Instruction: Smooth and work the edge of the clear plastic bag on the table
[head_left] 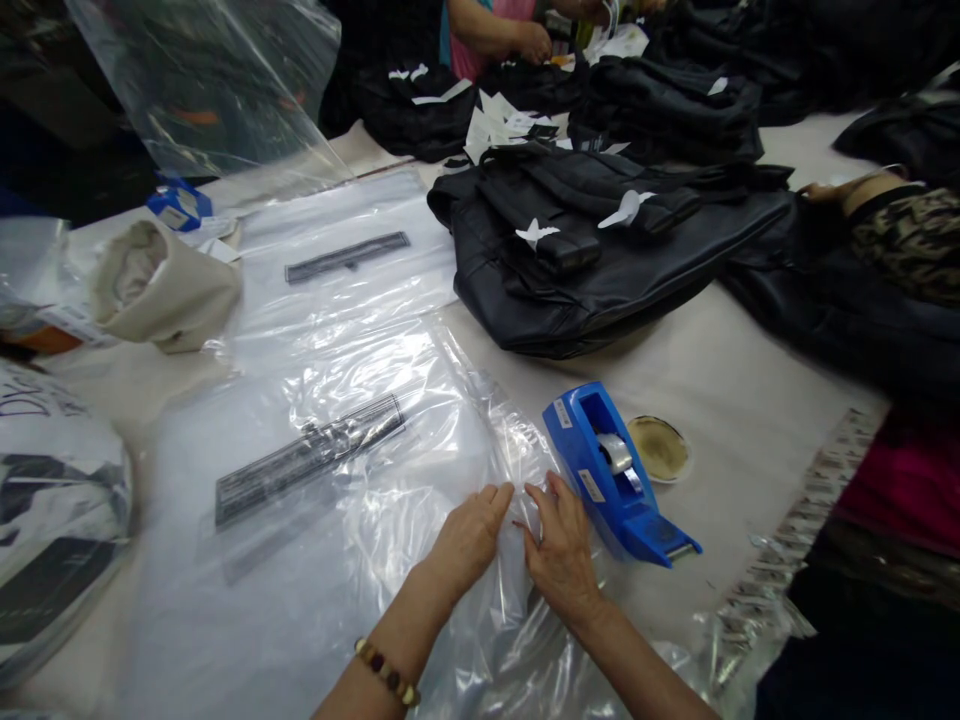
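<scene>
A clear plastic bag (442,480) with a black printed block lies flat before me, creased and shiny along its right side. At that side my left hand (469,540), with a beaded bracelet at the wrist, pinches the film between thumb and fingers. Close beside it, my right hand (559,555) has its bent fingers on the same film, the fingertips facing my left hand. A blue tape dispenser (574,440) with a roll of clear tape stands just right of my right hand.
Beyond lies a black backpack (592,290) with white paper on its straps, with more black bags behind. More plastic bags (352,205), a beige fabric roll (187,290) and a second blue dispenser (180,203) are left. Tape pieces (795,520) line the table edge. Other people's arms (487,28) show.
</scene>
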